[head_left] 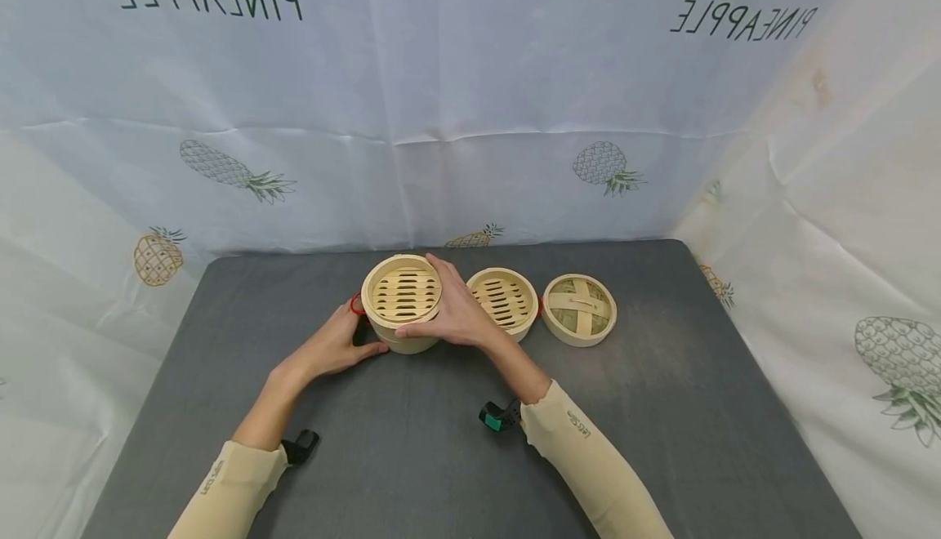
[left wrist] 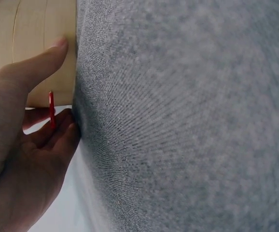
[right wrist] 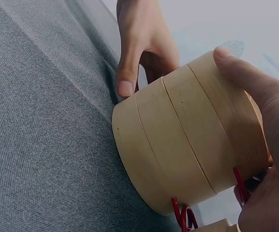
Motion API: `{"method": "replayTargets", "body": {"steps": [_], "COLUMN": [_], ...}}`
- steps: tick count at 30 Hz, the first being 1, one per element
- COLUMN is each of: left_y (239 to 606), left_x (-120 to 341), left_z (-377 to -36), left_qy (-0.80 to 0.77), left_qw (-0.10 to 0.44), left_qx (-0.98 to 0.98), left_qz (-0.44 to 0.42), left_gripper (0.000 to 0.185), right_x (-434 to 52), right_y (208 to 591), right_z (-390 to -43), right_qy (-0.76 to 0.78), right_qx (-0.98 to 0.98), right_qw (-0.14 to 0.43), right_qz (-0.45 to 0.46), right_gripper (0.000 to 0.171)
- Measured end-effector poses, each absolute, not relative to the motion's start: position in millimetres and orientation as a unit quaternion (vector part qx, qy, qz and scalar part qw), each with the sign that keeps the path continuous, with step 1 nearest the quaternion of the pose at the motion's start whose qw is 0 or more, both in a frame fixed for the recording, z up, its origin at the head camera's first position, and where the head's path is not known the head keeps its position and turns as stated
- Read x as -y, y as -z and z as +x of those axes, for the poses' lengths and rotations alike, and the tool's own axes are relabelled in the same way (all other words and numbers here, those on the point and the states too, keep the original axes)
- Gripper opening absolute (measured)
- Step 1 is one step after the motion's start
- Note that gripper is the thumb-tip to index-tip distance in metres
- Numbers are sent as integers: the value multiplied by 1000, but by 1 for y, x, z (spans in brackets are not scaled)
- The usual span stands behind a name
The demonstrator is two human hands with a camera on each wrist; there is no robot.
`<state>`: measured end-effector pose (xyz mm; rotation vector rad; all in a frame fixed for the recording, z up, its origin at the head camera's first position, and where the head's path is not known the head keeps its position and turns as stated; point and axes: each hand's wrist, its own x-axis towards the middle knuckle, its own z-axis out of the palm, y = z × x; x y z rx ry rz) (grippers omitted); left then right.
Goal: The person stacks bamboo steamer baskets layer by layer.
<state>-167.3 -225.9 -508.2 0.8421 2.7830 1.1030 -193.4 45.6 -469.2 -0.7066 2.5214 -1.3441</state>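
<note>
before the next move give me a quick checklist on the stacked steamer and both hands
1. Right hand has a grip on the stacked steamer: ok, fingers curl round its rim and side.
2. Left hand steadies the steamer: ok, thumb presses the wall low down by the red loop.
3. Tiers sit flush: ok, the right wrist view shows even seams.
4. Steamer base flat on the grey table: cannot tell, its far edge is hidden.
5. Single steamer tray stands clear of the right hand: not ok, it sits right behind it.
6. Lid out of the way: ok.
</note>
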Motion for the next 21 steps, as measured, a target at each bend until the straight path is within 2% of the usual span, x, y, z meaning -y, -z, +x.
{"method": "replayTargets", "body": {"steps": [17, 21], "left_y": [509, 510], "left_x": [226, 226], "left_z": [-166, -167], "left_qy": [-347, -351], "left_qw": [16, 17], "left_qx": [-898, -896], "left_qz": [269, 271], "left_gripper": [93, 93], "right_x": [-69, -74], "right_y": [469, 471], "right_z": [-194, -192], "right_qy": [448, 445], "right_qx": [-860, -861], "right_qw": [73, 69], "right_qz": [-234, -238], "right_gripper": [152, 151]}}
